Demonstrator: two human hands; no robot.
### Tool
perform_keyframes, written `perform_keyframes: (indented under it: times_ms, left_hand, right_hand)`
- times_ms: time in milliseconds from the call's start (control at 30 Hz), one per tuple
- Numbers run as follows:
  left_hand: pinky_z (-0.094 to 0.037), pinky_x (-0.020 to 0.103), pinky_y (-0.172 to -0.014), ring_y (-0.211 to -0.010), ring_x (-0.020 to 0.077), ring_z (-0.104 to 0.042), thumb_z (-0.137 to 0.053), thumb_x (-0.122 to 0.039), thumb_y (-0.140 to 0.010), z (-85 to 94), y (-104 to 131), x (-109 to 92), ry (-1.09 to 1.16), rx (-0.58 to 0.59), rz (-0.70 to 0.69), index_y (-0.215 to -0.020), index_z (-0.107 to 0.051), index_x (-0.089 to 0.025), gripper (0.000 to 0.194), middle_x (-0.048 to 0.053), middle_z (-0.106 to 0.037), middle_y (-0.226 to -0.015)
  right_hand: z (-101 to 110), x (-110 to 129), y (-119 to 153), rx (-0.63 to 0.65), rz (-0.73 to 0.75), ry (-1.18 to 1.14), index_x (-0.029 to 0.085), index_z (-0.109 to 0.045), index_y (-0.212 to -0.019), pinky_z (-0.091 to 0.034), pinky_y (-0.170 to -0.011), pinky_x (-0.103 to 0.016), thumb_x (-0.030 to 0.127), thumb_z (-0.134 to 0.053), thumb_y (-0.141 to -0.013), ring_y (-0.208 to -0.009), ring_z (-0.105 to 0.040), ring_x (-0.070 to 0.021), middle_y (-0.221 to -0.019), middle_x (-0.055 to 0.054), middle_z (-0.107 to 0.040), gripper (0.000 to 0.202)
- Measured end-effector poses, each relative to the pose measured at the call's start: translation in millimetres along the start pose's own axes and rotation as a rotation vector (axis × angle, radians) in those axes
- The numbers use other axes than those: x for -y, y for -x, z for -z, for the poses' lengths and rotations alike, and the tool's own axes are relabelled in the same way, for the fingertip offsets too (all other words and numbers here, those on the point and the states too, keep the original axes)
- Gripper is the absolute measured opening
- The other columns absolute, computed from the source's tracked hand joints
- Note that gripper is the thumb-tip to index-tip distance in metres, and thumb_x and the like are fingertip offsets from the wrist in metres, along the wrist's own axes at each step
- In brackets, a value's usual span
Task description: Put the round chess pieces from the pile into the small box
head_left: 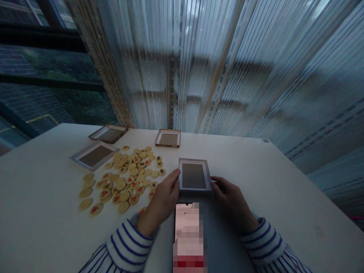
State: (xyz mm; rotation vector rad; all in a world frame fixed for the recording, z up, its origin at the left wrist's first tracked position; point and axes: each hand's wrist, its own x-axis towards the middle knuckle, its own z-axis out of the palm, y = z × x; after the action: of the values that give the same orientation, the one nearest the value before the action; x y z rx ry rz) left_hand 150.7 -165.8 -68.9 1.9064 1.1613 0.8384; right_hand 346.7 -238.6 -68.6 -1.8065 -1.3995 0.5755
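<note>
**Left hand (162, 199) and right hand (231, 197) gripping a box (194, 176)**

At far left, a window (72, 98) lies beyond the white table (284, 189). On the table's left part, a pale tray (96, 154) lies askew; just behind it is a brown tray (110, 134). Round discs (121, 184) spread to the right and front of the pale tray, some overlapping; many bear red or black characters, others show blank faces. Behind the discs, near the back edge, lies a second brown tray (168, 139). The left hand is closed on the box's left side. The box, open side up, lies right of the discs and just beyond a phone (181, 218); whether it is slightly raised cannot be told. The right hand, fingers curled, grips the box's right side near its front corner. Curtains (193, 76) hang behind, reaching the right edge.
</note>
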Motion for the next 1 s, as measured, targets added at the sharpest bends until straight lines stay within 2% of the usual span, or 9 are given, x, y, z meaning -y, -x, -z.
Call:
perform_keyframes:
  times_ms: [167, 367, 700, 867, 1000]
  left_hand:
    - [-0.035, 0.038, -0.105, -0.120, 0.0197, -0.049, -0.039, -0.016, -0.079, -6.4, -2, 8, -0.041, -0.019, -0.103, -0.117, -0.057, -0.011, 0.042, 0.012, -0.056, -0.126]
    - [-0.032, 0.040, -0.106, -0.125, 0.0220, -0.044, -0.036, -0.016, -0.081, -5.7, 0, 2, -0.070, 0.050, -0.052, -0.122, -0.052, -0.004, 0.046, 0.016, -0.050, -0.131]
    - [-0.033, 0.040, -0.105, -0.123, 0.0216, -0.045, -0.037, -0.019, -0.082, -4.9, 3, 2, 0.004, 0.059, -0.045, -0.125, -0.049, -0.007, 0.046, 0.014, -0.053, -0.130]
    - [-0.036, 0.040, -0.103, -0.120, 0.0210, -0.048, -0.037, -0.017, -0.081, -4.7, 5, 1, 0.026, 0.064, -0.038, -0.126, -0.048, -0.009, 0.046, 0.013, -0.055, -0.127]
    - [-0.038, 0.039, -0.101, -0.118, 0.0199, -0.051, -0.038, -0.015, -0.081, -6.1, 5, 1, 0.049, 0.044, -0.067, -0.124, -0.049, -0.014, 0.045, 0.011, -0.057, -0.125]
  right_hand:
    - [2, 3, 1, 0.010, 0.007, 0.066, 0.015, -0.062, -0.105, -0.050, -0.065, -0.029, 0.035, -0.043, -0.083, -0.078, -0.067, -0.0197, -0.087, -0.008, -0.072, 0.035]
    - [3, 3, 0, 0.000, 0.014, 0.118, 0.016, -0.062, -0.106, -0.051, -0.070, -0.031, 0.036, -0.041, -0.084, -0.082, -0.067, -0.0202, -0.093, -0.008, -0.071, 0.036]
    - [3, 0, 0, -0.024, 0.038, 0.178, 0.013, -0.063, -0.106, -0.051, -0.068, -0.031, 0.035, -0.042, -0.084, -0.076, -0.065, -0.0187, -0.091, -0.009, -0.070, 0.037]
    - [5, -3, 2, 0.006, 0.082, 0.183, 0.015, -0.060, -0.109, -0.050, -0.063, -0.029, 0.035, -0.045, -0.083, -0.065, -0.062, -0.0154, -0.087, -0.007, -0.068, 0.036]
    - [6, -7, 4, 0.044, 0.142, 0.227, 0.013, -0.056, -0.115, -0.050, -0.063, -0.030, 0.037, -0.050, -0.081, -0.066, -0.060, -0.0160, -0.087, -0.008, -0.066, 0.042]
